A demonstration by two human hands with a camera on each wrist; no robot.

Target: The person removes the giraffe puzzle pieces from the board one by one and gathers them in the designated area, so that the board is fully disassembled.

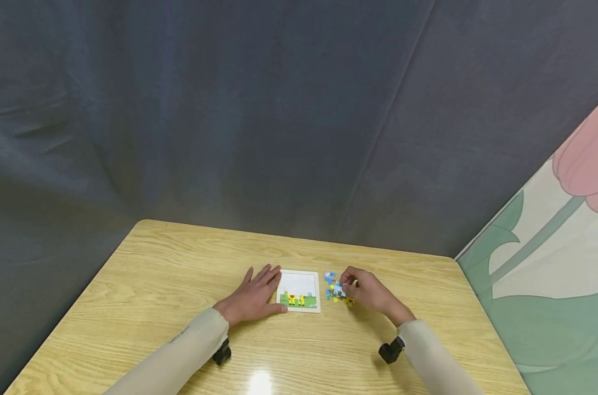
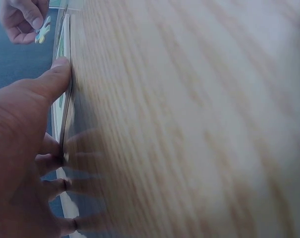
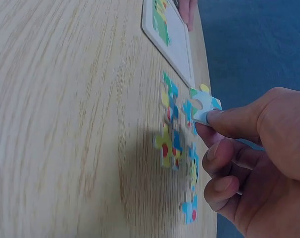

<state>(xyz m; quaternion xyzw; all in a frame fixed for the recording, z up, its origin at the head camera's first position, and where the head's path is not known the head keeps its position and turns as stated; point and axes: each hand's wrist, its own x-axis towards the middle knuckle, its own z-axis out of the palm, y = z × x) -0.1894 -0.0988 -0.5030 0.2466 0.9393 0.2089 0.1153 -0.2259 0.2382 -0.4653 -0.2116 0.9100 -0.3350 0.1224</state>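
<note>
A white-framed puzzle tray (image 1: 299,281) lies on the table, its lower part filled with joined pieces that show green ground and yellow figures. My left hand (image 1: 252,300) lies with spread fingers at the tray's left side; in the left wrist view the thumb (image 2: 58,79) rests against the tray's edge. To the right of the tray, my right hand (image 1: 370,291) pinches a light blue and green jigsaw piece (image 3: 201,103) between thumb and fingers, above the table. Several loose jigsaw pieces (image 3: 164,147), blue, yellow and red, lie below that hand.
The wooden table (image 1: 180,274) carries the tray and pieces near its far edge. Behind it hangs a dark grey-blue curtain (image 1: 230,120). A panel with a pink tulip (image 1: 587,170) borders the right side. Each wrist wears a black camera (image 1: 390,350).
</note>
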